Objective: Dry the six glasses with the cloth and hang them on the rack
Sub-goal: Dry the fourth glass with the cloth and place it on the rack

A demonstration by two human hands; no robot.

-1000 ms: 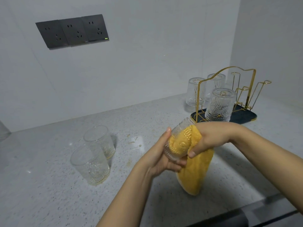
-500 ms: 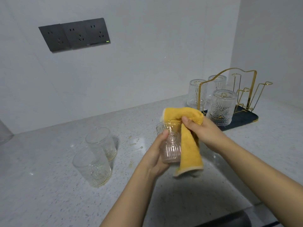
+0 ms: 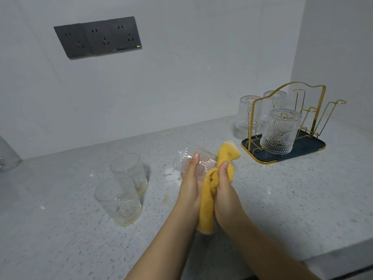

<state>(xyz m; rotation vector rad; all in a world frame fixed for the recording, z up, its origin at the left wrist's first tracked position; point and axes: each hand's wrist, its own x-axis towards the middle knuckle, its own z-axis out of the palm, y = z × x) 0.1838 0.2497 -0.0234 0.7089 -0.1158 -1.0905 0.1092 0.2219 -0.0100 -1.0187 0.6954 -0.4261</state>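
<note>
My left hand grips a clear ribbed glass, held on its side above the counter with its base pointing left. My right hand clutches the yellow cloth, which is bunched at the glass's mouth and hangs down between my wrists. Two more glasses stand upright on the counter at the left. The gold wire rack on a dark tray stands at the right, with three glasses upside down on its pegs.
The speckled grey counter ends at an edge near the lower right. A bank of dark wall sockets is on the back wall. Part of a clear vessel shows at the far left edge. Crumbs and a wet patch lie beside the held glass.
The glass went from upright to lying on its side in my left hand. The cloth, draped over its rim before, is now bunched in my right hand at the mouth.
</note>
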